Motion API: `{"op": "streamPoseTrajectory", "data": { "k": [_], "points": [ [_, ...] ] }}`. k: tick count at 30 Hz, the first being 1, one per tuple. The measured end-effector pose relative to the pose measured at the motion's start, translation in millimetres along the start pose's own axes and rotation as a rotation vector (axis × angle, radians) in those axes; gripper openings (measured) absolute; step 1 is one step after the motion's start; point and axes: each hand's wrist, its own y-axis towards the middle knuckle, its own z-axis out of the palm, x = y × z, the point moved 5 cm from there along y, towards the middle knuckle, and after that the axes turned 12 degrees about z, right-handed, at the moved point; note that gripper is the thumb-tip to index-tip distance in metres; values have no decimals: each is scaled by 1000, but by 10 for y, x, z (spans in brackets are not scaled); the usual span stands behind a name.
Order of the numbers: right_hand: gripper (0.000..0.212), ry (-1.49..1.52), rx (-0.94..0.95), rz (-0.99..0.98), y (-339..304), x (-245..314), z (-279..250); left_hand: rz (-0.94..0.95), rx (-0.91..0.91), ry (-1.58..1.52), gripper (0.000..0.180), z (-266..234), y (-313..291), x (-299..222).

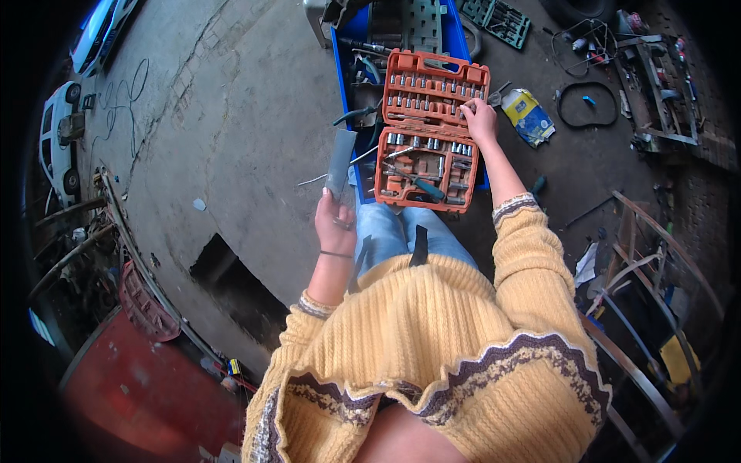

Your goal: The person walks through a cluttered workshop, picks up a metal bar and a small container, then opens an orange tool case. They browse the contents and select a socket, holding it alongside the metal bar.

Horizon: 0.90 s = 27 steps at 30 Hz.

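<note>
My left hand [334, 224] is closed around the lower end of a flat grey strip [340, 158], which points up and away from me. An orange socket set case [390, 116] lies open before my legs, its two halves holding rows of silver sockets and bits. At the right end of a row in the far half, my right hand [480, 123] has its fingers pinched together against the small pieces. What they grip is too small to make out. A screwdriver with a teal handle [429, 189] lies across the near half.
Beneath the case is a blue tray [341, 73] with pliers [355, 114] and other tools. A green tool case [502, 21] and a yellow-blue bag [528, 116] lie on the floor to the right. A dark rectangular pit [239, 285] opens at left. Metal frames stand along both sides.
</note>
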Motion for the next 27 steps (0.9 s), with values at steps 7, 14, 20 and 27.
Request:
{"op": "streamPoseTrajectory", "data": {
  "k": [7, 14, 20, 27],
  "points": [
    [53, 71, -111, 144, -96, -179, -35, -5, 43, -9, 17, 99, 96, -64],
    [65, 199, -87, 176, -68, -342, 70, 7, 79, 12, 16, 182, 99, -104],
    [58, 128, -106, 160, -87, -306, 42, -5, 67, 16, 15, 212, 102, -86],
    [38, 75, -126, 198, -166, -127, -57, 4, 86, -1, 16, 161, 73, -89]
  ]
}}
